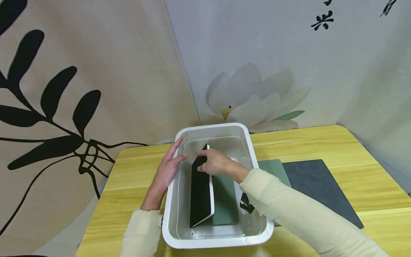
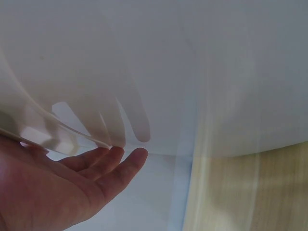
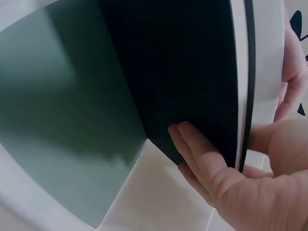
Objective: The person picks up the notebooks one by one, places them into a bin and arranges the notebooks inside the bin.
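My right hand [image 1: 213,162] pinches the top edge of a black notebook [image 1: 199,192] with white page edges. The notebook stands tilted on its long side inside a white plastic basin [image 1: 218,243]. In the right wrist view, fingers lie along the notebook's dark cover [image 3: 178,62], with the thumb on its other side. Beneath it, a green notebook [image 1: 224,203] lies flat on the basin floor. My left hand [image 1: 167,167] rests at the basin's left rim, thumb over the edge; in the left wrist view its extended fingers [image 2: 120,171] lie against the outer wall [image 2: 159,77].
Right of the basin, a second green notebook [image 1: 276,169] and a dark grey notebook [image 1: 321,192] lie on the wooden table [image 1: 382,178], partly behind my right sleeve. A small black item [image 1: 245,204] shows in the basin beside that sleeve. Printed curtains [image 1: 135,71] hang behind the table.
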`<state>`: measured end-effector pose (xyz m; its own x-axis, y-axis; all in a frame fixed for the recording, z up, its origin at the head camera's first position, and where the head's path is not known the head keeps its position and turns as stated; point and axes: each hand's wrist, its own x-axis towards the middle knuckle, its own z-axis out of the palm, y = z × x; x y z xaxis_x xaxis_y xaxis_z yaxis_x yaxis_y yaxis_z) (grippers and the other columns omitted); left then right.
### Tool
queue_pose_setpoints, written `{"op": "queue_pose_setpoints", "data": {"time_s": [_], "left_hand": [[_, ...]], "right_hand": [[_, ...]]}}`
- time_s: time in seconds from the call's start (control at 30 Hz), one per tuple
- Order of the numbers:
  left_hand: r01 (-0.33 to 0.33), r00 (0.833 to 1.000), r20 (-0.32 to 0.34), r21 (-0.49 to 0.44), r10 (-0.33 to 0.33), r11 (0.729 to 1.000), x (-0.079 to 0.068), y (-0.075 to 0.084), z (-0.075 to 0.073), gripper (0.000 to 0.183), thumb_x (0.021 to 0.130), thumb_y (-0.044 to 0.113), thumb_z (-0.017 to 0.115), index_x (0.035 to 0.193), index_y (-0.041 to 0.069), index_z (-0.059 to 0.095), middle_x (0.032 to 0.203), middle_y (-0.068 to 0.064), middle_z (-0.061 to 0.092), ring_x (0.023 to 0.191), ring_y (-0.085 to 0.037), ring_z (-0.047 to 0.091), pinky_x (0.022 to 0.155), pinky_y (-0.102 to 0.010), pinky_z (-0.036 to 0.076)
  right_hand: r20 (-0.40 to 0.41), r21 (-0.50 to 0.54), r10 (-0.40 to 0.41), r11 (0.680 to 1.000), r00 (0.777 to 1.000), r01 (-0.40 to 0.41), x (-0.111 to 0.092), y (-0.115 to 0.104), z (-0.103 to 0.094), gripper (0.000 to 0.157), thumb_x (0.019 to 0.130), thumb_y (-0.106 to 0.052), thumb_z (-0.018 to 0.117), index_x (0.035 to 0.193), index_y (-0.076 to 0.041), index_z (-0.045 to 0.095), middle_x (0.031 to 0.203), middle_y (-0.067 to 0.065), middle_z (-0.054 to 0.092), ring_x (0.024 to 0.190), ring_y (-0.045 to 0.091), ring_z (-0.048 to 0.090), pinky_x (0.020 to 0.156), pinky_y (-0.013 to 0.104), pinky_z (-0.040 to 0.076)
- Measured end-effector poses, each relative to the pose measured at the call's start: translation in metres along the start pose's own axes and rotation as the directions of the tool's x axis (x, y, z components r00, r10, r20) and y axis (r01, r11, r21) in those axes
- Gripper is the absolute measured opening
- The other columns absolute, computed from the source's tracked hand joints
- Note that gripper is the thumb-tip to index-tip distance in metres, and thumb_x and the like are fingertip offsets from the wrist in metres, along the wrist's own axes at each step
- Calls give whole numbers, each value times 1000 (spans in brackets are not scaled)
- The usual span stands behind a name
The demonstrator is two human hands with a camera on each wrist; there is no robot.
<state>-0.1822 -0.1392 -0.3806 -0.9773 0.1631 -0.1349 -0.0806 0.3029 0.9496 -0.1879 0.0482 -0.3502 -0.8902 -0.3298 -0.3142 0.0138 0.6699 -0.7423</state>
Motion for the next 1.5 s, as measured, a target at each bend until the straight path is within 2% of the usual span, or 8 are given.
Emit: {"op": "queue_pose_setpoints", "data": {"time_s": [0.13,0.3,0.6,0.73,1.1,1.23,1.33,1.5], "left_hand": [[-1,1000,-1,-5,1,1000,0,-1,-1,52,103,35,46,152,45,32,164,3,19,140,-36,34,102,-65,38],[-11,1000,2,-4,11,1000,0,-1,-1,52,104,32,44,153,44,31,164,2,18,140,-37,33,102,-66,38],[-13,1000,-2,3,13,1000,0,-1,-1,52,104,31,44,153,44,31,164,3,18,140,-37,33,102,-67,37],[-15,1000,-4,9,15,1000,0,-2,-1,52,104,31,44,153,44,31,164,4,17,142,-36,31,103,-68,35],[-17,1000,0,-12,17,1000,-1,-2,0,53,104,31,46,152,44,31,163,2,20,139,-36,35,101,-66,38],[-24,1000,-2,-6,24,1000,0,-2,0,52,104,30,45,152,44,31,164,3,18,142,-36,32,103,-67,36],[-25,1000,-1,-3,25,1000,0,-2,0,52,104,31,45,153,44,31,164,4,18,143,-36,31,103,-69,35],[-21,1000,1,-6,21,1000,0,-3,1,52,104,31,45,152,45,31,164,3,18,141,-38,33,102,-69,36]], "right_hand": [[16,12,24,1000,1000,-24,-1,0,1,65,87,-19,74,146,-10,48,144,16,51,126,30,52,106,51,41],[23,7,31,999,999,-31,-2,0,1,72,84,-19,78,148,-9,46,145,14,51,130,31,49,108,52,40],[38,-51,43,998,998,-41,-4,-2,1,81,82,-20,80,151,-10,41,152,13,44,137,30,42,111,50,36],[57,-69,50,997,997,-46,-5,-1,2,85,81,-20,81,152,-9,37,152,13,43,136,31,43,111,51,36],[77,-100,57,994,995,-49,-8,2,1,87,82,-23,80,154,-9,34,151,14,44,133,30,46,108,50,40],[82,-80,70,995,994,-63,-9,2,0,90,82,-25,80,156,-12,30,152,15,43,126,31,52,100,51,47],[85,-73,82,994,993,-76,-9,2,-1,92,82,-26,80,157,-15,27,152,15,43,111,30,58,83,46,55],[87,-88,91,993,992,-84,-8,2,-1,93,82,-27,80,158,-17,26,149,17,46,96,29,60,65,39,56]]}}
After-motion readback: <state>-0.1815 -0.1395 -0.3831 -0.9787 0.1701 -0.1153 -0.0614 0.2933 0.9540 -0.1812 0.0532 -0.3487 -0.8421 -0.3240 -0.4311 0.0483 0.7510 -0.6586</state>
